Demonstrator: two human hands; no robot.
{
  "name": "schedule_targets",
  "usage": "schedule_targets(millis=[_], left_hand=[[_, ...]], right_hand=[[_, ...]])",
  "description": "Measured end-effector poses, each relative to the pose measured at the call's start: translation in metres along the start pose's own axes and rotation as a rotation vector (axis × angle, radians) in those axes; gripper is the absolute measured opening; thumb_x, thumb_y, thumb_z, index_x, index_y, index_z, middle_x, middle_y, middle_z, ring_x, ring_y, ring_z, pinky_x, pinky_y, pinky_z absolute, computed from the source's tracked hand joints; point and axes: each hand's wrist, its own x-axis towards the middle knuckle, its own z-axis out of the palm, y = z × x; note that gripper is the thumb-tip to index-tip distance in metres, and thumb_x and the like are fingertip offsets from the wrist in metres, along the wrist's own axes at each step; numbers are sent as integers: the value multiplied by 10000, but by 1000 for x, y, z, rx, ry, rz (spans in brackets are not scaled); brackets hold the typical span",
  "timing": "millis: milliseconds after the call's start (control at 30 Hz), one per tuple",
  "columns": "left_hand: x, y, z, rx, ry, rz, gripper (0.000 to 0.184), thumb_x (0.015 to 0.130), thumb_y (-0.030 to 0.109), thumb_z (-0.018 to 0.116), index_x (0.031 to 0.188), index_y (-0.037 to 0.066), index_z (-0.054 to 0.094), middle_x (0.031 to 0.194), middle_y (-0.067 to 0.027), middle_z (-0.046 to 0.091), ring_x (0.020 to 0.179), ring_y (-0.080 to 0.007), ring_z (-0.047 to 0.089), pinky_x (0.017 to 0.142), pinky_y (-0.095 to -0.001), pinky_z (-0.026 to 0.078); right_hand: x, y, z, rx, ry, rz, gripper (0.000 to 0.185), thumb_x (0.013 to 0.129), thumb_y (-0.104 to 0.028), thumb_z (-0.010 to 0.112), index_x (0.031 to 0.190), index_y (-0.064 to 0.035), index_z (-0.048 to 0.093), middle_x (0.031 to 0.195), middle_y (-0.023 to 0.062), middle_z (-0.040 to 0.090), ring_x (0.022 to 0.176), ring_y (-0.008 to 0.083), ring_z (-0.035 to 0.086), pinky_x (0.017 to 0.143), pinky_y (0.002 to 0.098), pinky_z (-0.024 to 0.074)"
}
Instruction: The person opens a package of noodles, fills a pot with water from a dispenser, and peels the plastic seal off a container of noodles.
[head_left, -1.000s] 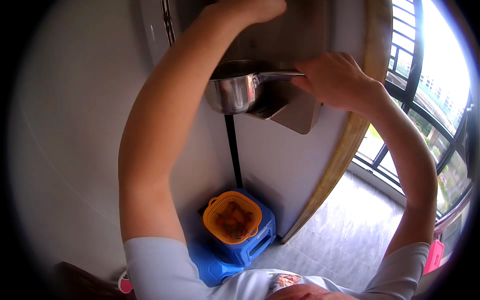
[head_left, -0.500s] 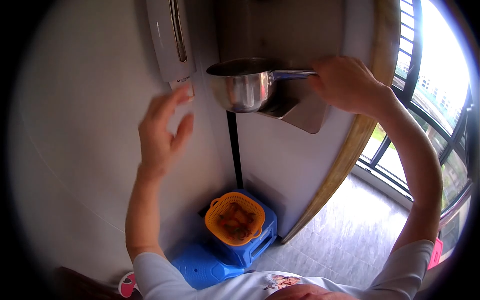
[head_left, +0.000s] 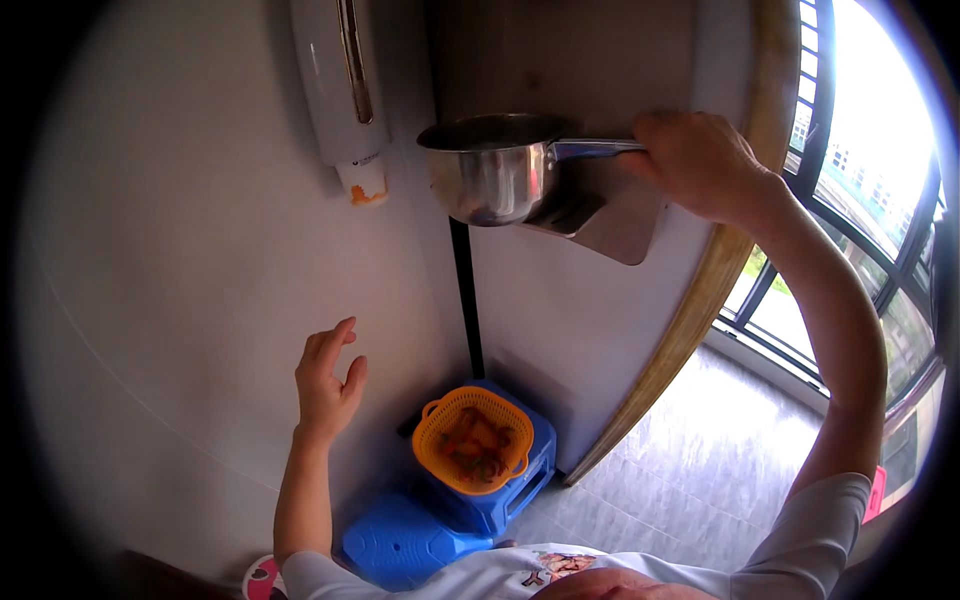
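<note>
A shiny metal saucepan (head_left: pixel 490 180) hangs level in the air near the wall corner. My right hand (head_left: pixel 700 165) is closed round the end of its long handle; the pan's contents cannot be seen. My left hand (head_left: pixel 330 375) is raised in front of the pale wall, fingers apart and holding nothing. Above it, a white wall-mounted cup dispenser (head_left: pixel 335 90) has a paper cup (head_left: pixel 362 182) with an orange print sticking out at the bottom. Behind the pan, a metal plate (head_left: pixel 620 225) juts from the wall.
An orange basket (head_left: pixel 425 455) with reddish and green pieces in it sits on a blue plastic stool (head_left: pixel 540 470) below. Beside that lies another blue plastic piece (head_left: pixel 410 545). A wooden door frame (head_left: pixel 690 310) and a window (head_left: pixel 870 200) are on the right.
My left hand has dropped from beside the paper cup to lower down by the wall. The saucepan and my right hand have shifted very slightly right.
</note>
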Motion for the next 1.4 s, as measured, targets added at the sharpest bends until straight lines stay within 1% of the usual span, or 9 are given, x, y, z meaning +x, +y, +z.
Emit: schedule_targets(millis=[100, 200, 400, 567, 600, 700, 800, 1000, 1400], left_hand=[[-14, -4, 3, -8, -15, -57, 494, 724, -27, 638, 1198, 80, 553, 946, -80, 608, 896, -226, 585, 757, -333, 487], [-35, -13, 10, -16, -37, -104, 490, 719, -19, 647, 1189, 91, 558, 933, -77, 611, 889, -224, 587, 733, -334, 485], [-80, -29, 21, -12, -101, -221, 470, 707, -4, 655, 1161, 81, 563, 905, -75, 613, 858, -230, 588, 705, -342, 479], [-109, -40, 29, -38, -130, -334, 417, 698, 16, 658, 1108, 59, 591, 882, -88, 614, 839, -248, 591, 711, -355, 485], [-113, -42, 30, -39, -137, -345, 405, 697, 19, 658, 1096, 53, 597, 879, -92, 615, 838, -251, 592, 713, -359, 486], [-126, -50, 35, 19, -140, -323, 405, 699, 19, 669, 1096, 71, 610, 875, -63, 621, 823, -186, 597, 661, -302, 474], [-132, -49, 36, -20, -147, -380, 381, 693, 21, 659, 1070, 47, 615, 873, -105, 620, 840, -256, 600, 733, -359, 493], [-141, -49, 38, -40, -165, -426, 382, 685, 26, 669, 1063, 51, 625, 874, -101, 622, 824, -256, 604, 737, -350, 496], [-151, -53, 44, -77, -185, -466, 370, 675, 8, 678, 1039, 55, 639, 859, -95, 622, 806, -241, 609, 717, -335, 500]], right_hand=[[0, -2, 1, -21, 3, 20, 301, 894, -346, 546, 880, -46, 568, 717, 136, 623, 703, 317, 638, 692, 438, 502], [-1, -5, -4, -48, -27, 38, 366, 903, -406, 512, 908, -54, 612, 764, 129, 657, 771, 307, 657, 684, 421, 530], [-3, -6, -5, -67, -42, 50, 372, 895, -409, 522, 906, -49, 612, 769, 123, 659, 782, 300, 658, 681, 412, 532], [2, -7, -2, -64, -45, 48, 371, 895, -409, 523, 900, -49, 613, 768, 121, 659, 784, 296, 659, 681, 412, 533], [2, -6, -2, -65, -47, 49, 369, 896, -408, 523, 899, -51, 613, 768, 121, 659, 784, 296, 659, 681, 412, 534], [3, -7, -1, -79, -53, 50, 364, 898, -405, 520, 903, -54, 614, 765, 119, 659, 780, 295, 659, 682, 412, 534], [3, -7, 0, -95, -61, 47, 349, 903, -397, 514, 925, -63, 612, 765, 117, 659, 776, 299, 658, 680, 413, 532], [2, -7, 0, -93, -51, 27, 329, 909, -389, 505, 965, -80, 604, 752, 114, 656, 757, 301, 656, 663, 414, 530], [7, -6, 4, -82, -23, 23, 294, 903, -349, 530, 963, -72, 609, 749, 122, 653, 759, 301, 651, 668, 414, 523]])
